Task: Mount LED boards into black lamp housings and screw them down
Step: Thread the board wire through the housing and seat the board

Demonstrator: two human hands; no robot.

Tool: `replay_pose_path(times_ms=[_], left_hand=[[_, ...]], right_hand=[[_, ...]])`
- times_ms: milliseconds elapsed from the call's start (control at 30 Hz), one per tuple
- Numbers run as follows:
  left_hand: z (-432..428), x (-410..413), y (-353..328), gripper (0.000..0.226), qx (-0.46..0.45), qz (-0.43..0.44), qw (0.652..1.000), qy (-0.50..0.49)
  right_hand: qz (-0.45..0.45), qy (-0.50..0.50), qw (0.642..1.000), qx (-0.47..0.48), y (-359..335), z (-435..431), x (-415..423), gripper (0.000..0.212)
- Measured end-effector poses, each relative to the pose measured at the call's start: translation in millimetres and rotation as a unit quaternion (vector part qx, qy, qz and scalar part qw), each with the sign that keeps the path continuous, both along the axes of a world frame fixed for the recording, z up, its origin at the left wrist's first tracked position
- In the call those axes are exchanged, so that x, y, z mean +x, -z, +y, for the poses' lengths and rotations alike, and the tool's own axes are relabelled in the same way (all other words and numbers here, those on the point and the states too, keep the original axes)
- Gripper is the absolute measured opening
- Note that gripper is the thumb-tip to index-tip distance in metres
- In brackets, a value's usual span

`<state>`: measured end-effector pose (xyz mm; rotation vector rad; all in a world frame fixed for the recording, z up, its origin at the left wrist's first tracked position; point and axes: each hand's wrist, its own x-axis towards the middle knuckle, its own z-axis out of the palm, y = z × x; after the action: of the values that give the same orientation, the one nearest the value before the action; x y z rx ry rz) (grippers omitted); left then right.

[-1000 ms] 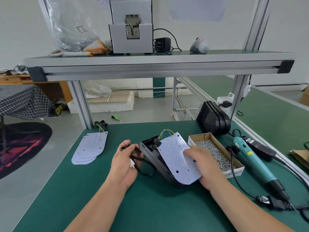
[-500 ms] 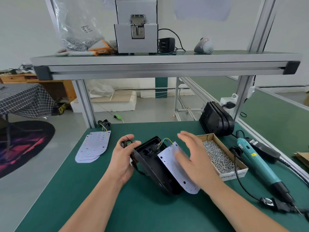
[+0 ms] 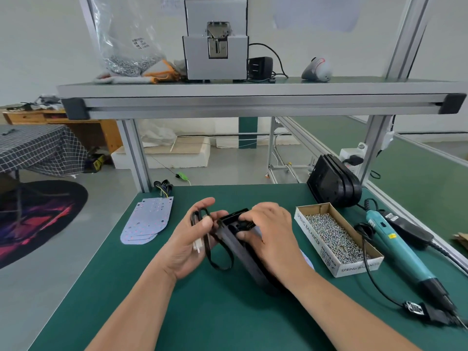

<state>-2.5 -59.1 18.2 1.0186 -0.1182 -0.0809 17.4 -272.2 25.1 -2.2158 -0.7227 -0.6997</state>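
Seating of one LED board point(image 3: 307, 260) into one housing point(image 3: 244, 257) is in hand; no screw is driven, as far as shown. The housing is black and tilted on its edge on the desk point(image 3: 202, 312), at centre, between both hands. Right hand point(image 3: 274, 231): over the upper end, fingers point(image 3: 253, 215) curled round the rim, gripping it. The LED board is mostly hidden under that hand, with a pale corner showing beside the wrist; whether it sits home cannot be told. Left hand point(image 3: 188, 241): just beside the housing's left wall, pinching a looped black cable point(image 3: 217, 268) and a white connector point(image 3: 197, 247). Left to do, by judgement: press flat, screw down, then repeat for the pile of boards point(image 3: 149, 221) far left. More housings point(image 3: 334, 184) stand at right rear. A teal driver point(image 3: 395, 252) lies untouched at right. The cardboard box point(image 3: 319, 247) of screws point(image 3: 329, 231) reads "SPRING BALANCER" on its side. The label on the bag point(image 3: 126, 39) on the shelf point(image 3: 253, 89) is too small to read.
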Motion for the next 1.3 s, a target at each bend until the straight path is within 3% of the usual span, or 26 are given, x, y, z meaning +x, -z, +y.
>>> replay_pose_path(times_ms=[67, 100, 200, 333, 400, 600, 767, 900, 1300], left_hand=[[5, -3, -1, 0.116, 0.035, -0.019, 0.999, 0.036], [6, -4, -1, 0.118, 0.067, -0.026, 0.997, 0.042], [1, -5, -2, 0.101, 0.141, -0.037, 0.989, 0.034], [0, -4, 0, 0.095, 0.161, -0.033, 0.986, 0.012], [1, -3, 3, 0.091, 0.172, -0.035, 0.984, 0.009], [3, 0, 6, 0.077, 0.174, -0.026, 0.984, -0.003], [5, 0, 8, 0.085, 0.196, -0.025, 0.980, 0.004], [10, 0, 12, 0.076, 0.267, -0.025, 0.963, 0.005], [1, 0, 18, 0.066, 0.264, -0.030, 0.963, 0.034]], right_hand=[[0.025, 0.004, 1.000, -0.001, 2, 0, 3, 0.028], [0.039, 0.002, 0.999, 0.006, 3, -1, 4, 0.028], [0.097, -0.016, 0.994, 0.049, 7, -2, 4, 0.031], [0.118, -0.051, 0.990, 0.056, 3, -2, 3, 0.023], [0.088, -0.079, 0.993, 0.011, -2, -2, 5, 0.016], [0.079, -0.145, 0.980, -0.111, -6, -7, 5, 0.025], [0.162, -0.095, 0.982, -0.012, 1, -6, 4, 0.018], [0.112, -0.066, 0.988, -0.085, 4, 1, 8, 0.007], [0.106, -0.033, 0.984, -0.142, 2, 2, 7, 0.016]])
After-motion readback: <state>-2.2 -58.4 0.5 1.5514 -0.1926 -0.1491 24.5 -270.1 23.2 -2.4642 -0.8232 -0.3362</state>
